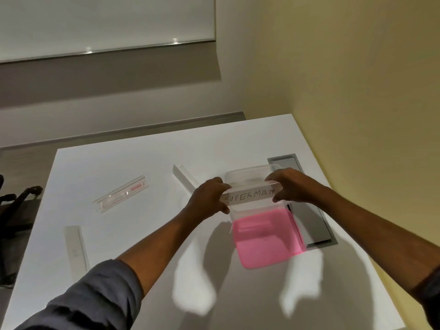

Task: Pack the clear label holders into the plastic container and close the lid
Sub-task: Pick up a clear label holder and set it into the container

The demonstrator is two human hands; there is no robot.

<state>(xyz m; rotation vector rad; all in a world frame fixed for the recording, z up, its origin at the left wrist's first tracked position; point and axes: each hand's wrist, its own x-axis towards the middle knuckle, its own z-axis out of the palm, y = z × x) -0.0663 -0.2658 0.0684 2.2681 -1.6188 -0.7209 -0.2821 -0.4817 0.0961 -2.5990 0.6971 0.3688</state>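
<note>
Both hands hold one clear label holder [250, 197] with a paper reading "SUPERMAN". My left hand [209, 195] grips its left end and my right hand [289, 185] grips its right end. They keep it level over the open clear plastic container [250, 173]. The pink lid [266, 236] lies flat on the table just in front of the container. Three more label holders lie on the white table [142, 234]: one with a red mark [122, 194] at mid-left, one [76, 246] near the left edge, one [184, 177] behind my left hand.
A grey cable hatch [314, 220] is set in the table right of the container. A yellow wall [357, 91] runs along the right side. A dark chair [16, 210] stands off the table's left edge.
</note>
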